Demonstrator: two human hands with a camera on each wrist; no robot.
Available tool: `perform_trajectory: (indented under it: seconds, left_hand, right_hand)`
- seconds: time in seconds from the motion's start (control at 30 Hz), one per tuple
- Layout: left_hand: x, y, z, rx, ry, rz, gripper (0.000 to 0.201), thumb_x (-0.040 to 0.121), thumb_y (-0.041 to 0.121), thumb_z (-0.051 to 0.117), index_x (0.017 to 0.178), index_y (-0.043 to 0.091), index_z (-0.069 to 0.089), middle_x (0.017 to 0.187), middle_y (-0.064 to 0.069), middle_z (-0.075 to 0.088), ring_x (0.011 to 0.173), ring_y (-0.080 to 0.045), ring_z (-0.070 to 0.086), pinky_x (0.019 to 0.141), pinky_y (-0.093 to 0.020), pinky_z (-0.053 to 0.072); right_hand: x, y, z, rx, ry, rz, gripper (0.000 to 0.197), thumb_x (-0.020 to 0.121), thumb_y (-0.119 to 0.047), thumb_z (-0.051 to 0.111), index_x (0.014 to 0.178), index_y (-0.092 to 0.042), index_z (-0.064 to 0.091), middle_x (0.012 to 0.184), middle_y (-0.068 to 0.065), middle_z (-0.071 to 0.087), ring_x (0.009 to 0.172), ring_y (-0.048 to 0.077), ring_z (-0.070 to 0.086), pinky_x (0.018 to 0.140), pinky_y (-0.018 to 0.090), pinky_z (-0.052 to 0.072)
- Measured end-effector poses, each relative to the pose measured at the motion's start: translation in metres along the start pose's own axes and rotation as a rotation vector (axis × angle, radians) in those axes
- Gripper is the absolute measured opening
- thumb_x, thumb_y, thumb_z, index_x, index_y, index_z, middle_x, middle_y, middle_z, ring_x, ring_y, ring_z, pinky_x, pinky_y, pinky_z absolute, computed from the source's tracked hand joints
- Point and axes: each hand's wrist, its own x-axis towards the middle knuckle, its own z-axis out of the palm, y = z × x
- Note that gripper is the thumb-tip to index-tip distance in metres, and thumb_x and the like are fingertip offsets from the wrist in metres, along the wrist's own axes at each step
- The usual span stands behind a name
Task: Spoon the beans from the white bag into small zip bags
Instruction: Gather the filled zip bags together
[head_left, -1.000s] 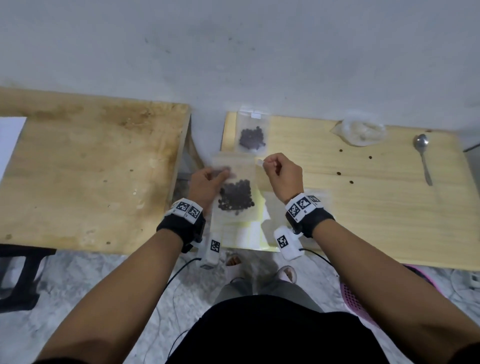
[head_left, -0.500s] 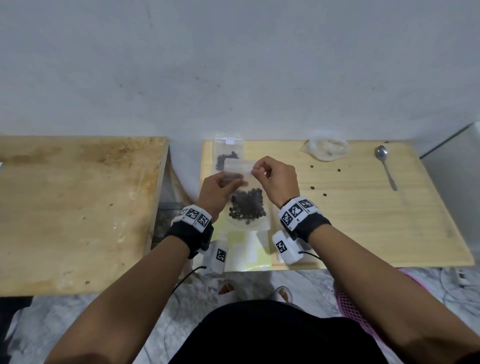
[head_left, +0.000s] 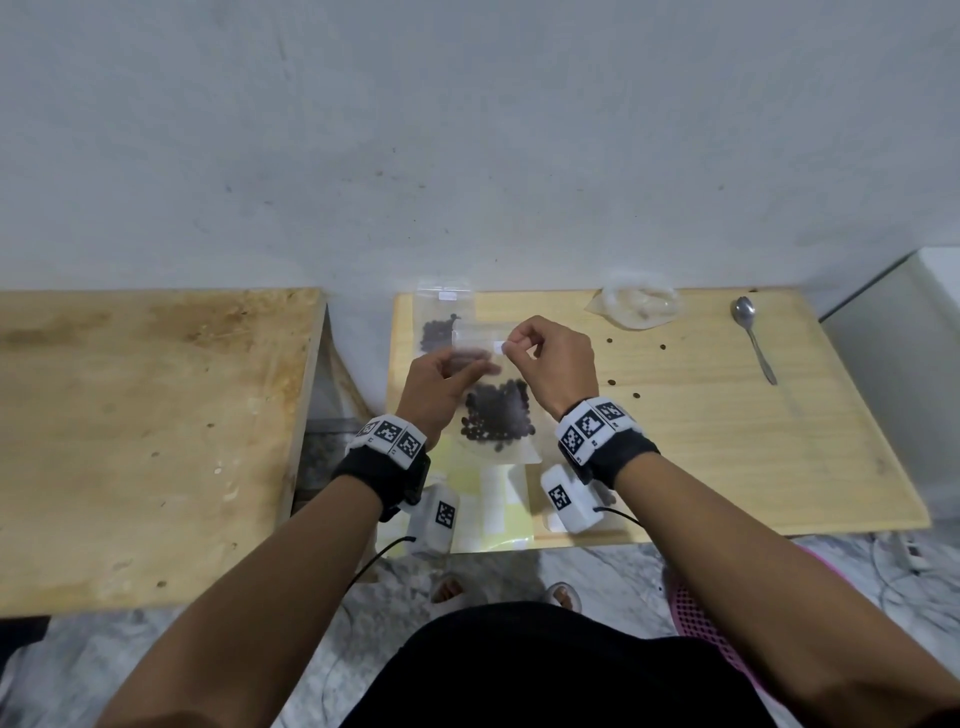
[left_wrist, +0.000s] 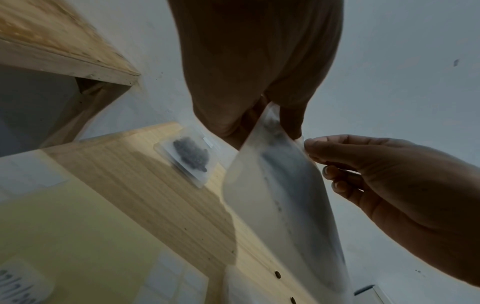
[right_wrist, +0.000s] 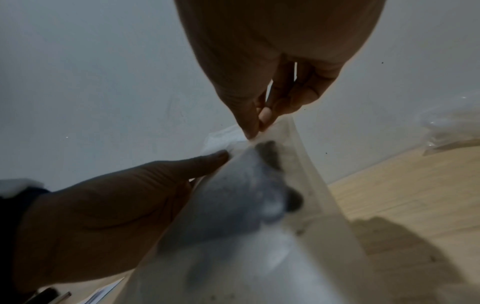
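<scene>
A small clear zip bag (head_left: 496, 410) with dark beans in its lower half hangs above the light wooden table (head_left: 701, 457). My left hand (head_left: 441, 379) pinches its top edge on the left and my right hand (head_left: 550, 358) pinches the top edge on the right. In the wrist views the zip bag (left_wrist: 280, 197) (right_wrist: 259, 216) hangs blurred between both hands. A second filled zip bag (head_left: 441, 327) (left_wrist: 191, 156) lies flat at the table's far left. The crumpled white bag (head_left: 636, 306) sits at the table's back, with the metal spoon (head_left: 753, 338) to its right.
A few loose beans (head_left: 636, 396) lie on the table right of my hands. Yellow and white sheets (head_left: 488, 504) lie at the near edge under my wrists. A worn wooden table (head_left: 145, 436) stands to the left across a gap. A pink basket (head_left: 711, 623) sits on the floor.
Both hands have lifted the bag further from me and up, in front of the flat filled bag. My head view has tilted up, showing more wall.
</scene>
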Motion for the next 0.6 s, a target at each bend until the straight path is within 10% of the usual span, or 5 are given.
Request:
perform_trajectory:
  seconds: [0.27,0.43,0.6]
  left_hand:
    - [-0.002,0.005,0.0,-0.046,0.01,-0.002,0.023,0.09,0.013,0.07,0.11,0.002,0.068,0.098,-0.013,0.076,0.082,-0.027,0.072,0.085,-0.049,0.058]
    - [-0.003,0.01,0.001,-0.125,0.016,-0.044,0.027,0.087,0.016,0.074,0.107,-0.001,0.066,0.1,-0.015,0.075,0.092,-0.035,0.071,0.085,-0.046,0.057]
    - [0.0,0.02,0.001,-0.168,0.007,-0.007,0.041,0.078,0.012,0.081,0.112,-0.005,0.067,0.101,-0.021,0.074,0.088,-0.035,0.072,0.086,-0.044,0.058]
  right_hand:
    - [0.001,0.001,0.001,0.184,0.026,0.197,0.052,0.078,-0.036,0.079,0.119,-0.017,0.051,0.109,0.0,0.051,0.092,0.011,0.051,0.079,0.022,0.041]
    - [-0.002,-0.002,-0.001,0.431,-0.13,0.244,0.025,0.086,-0.038,0.071,0.07,-0.025,0.057,0.061,-0.014,0.055,0.065,0.017,0.051,0.076,0.04,0.049]
    - [-0.003,-0.005,-0.002,0.436,-0.194,0.161,0.021,0.088,-0.037,0.068,0.09,-0.016,0.067,0.076,0.009,0.065,0.073,0.019,0.059,0.082,0.045,0.052]
